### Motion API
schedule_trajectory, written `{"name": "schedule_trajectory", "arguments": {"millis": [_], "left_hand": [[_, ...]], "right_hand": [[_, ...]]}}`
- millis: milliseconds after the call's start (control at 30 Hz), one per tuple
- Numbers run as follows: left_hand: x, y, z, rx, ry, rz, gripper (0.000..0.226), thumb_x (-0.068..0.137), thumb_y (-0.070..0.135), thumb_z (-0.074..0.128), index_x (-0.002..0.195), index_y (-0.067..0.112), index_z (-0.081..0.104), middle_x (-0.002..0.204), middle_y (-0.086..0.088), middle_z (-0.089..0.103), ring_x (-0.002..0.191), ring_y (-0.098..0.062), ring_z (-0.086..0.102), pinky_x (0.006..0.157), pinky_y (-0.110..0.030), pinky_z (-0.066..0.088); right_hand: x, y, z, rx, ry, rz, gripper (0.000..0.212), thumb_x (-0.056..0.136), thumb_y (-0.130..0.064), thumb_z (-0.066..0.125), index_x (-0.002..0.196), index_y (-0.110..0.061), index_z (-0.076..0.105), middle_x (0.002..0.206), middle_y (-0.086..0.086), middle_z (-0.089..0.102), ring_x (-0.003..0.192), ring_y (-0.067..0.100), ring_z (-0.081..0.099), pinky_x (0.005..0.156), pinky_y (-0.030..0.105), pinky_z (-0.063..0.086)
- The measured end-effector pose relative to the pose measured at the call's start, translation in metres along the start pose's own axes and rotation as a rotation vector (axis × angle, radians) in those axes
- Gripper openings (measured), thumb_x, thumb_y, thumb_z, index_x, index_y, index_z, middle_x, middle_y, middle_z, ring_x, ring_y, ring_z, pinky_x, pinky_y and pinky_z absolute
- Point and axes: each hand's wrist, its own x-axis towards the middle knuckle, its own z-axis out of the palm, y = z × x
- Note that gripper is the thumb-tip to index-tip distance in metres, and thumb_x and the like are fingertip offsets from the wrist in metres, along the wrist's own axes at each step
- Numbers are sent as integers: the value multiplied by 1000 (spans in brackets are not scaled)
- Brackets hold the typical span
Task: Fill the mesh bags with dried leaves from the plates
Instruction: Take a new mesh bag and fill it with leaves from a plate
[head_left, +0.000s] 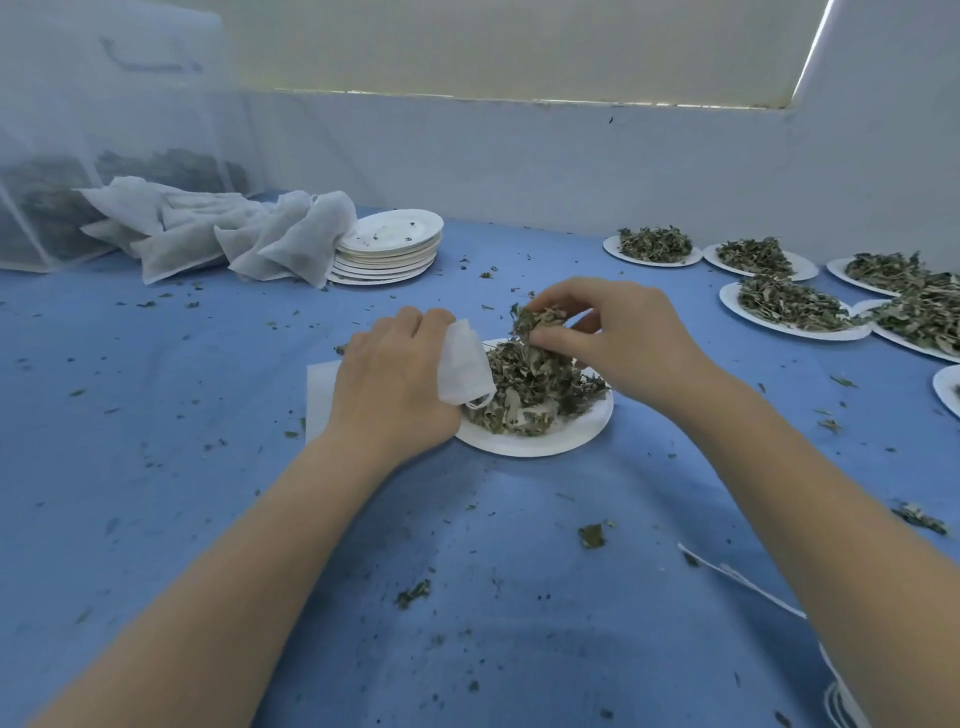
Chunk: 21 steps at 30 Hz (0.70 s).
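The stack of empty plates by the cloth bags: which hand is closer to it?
Left. The left hand, gripping a small mesh bag, lies just in front of the stack of empty plates; the right hand, pinching dried leaves, is further right.

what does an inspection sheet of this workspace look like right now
surface: blue cloth, strewn with leaf crumbs
job's things: mesh bag held over the paper plate of dried leaves; more full plates at right
clutter: filled bags against stacked empty plates; net tent
grippers: left hand holds the bag; right hand pinches leaves
cables: nothing seen
surroundings: white wall
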Motion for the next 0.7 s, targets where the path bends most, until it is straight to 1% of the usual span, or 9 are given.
{"name": "schedule_trajectory", "arguments": {"millis": [33, 133, 233, 300, 367, 433, 533, 633, 700], "left_hand": [[0, 0, 0, -8, 9, -2, 53, 60, 10, 65, 111, 8, 55, 95, -10, 55, 83, -35, 51, 70, -34, 30], [0, 2, 1, -38, 30, -16, 52, 61, 11, 65, 112, 8, 55, 95, -11, 56, 84, -35, 51, 71, -34, 29], [0, 3, 2, -77, 22, -44, 56, 64, 16, 67, 118, 9, 52, 101, -11, 55, 91, -33, 51, 75, -34, 29], [1, 4, 3, -98, 13, -61, 57, 66, 19, 68, 119, 10, 49, 103, -10, 54, 93, -33, 50, 77, -36, 32], [1, 5, 4, -113, 9, -72, 58, 66, 20, 69, 120, 11, 48, 105, -9, 54, 95, -32, 50, 78, -37, 34], [1, 5, 4, -110, 15, -64, 59, 65, 19, 70, 119, 11, 48, 104, -10, 54, 94, -32, 50, 78, -37, 35], [0, 7, 4, -80, 49, -15, 57, 62, 15, 72, 115, 9, 52, 99, -11, 57, 89, -34, 52, 76, -38, 35], [-1, 9, 5, -68, 89, 27, 51, 60, 12, 74, 107, 6, 57, 92, -13, 59, 81, -36, 54, 72, -39, 36], [-1, 9, 5, -83, 123, 31, 46, 62, 11, 75, 105, 4, 59, 89, -14, 60, 78, -36, 56, 71, -40, 39]], "right_hand": [[0, -1, 0, 31, 8, -4, 17, 80, -31, 72, 95, -37, 66, 97, -11, 64, 79, -1, 61, 73, 10, 46], [-2, -5, 3, 133, 8, -32, 17, 81, -25, 70, 90, -40, 66, 91, -11, 64, 64, -6, 60, 68, 6, 45], [-4, -5, 6, 183, -9, -57, 19, 81, -21, 71, 89, -38, 68, 77, -20, 63, 70, -1, 60, 78, 16, 48], [-5, -3, 9, 141, -29, -78, 18, 81, -20, 72, 92, -35, 71, 73, -25, 61, 68, -5, 57, 76, 12, 45], [-6, -3, 12, 102, -56, -105, 19, 81, -19, 72, 95, -33, 72, 82, -25, 63, 71, -6, 56, 78, 10, 44], [-7, -5, 15, 80, -86, -137, 22, 80, -18, 72, 98, -32, 72, 94, -16, 67, 79, -1, 57, 83, 15, 45], [-7, -9, 21, 88, -108, -157, 32, 77, -12, 75, 103, -28, 70, 96, -8, 69, 82, 3, 60, 85, 14, 47], [-8, -10, 23, 317, -128, -85, 38, 74, -5, 76, 102, -24, 60, 94, -9, 70, 79, -1, 66, 80, 15, 52], [-8, -10, 24, 445, -126, -54, 38, 76, -2, 72, 98, -25, 51, 94, -8, 71, 82, 3, 69, 80, 21, 54]]}}
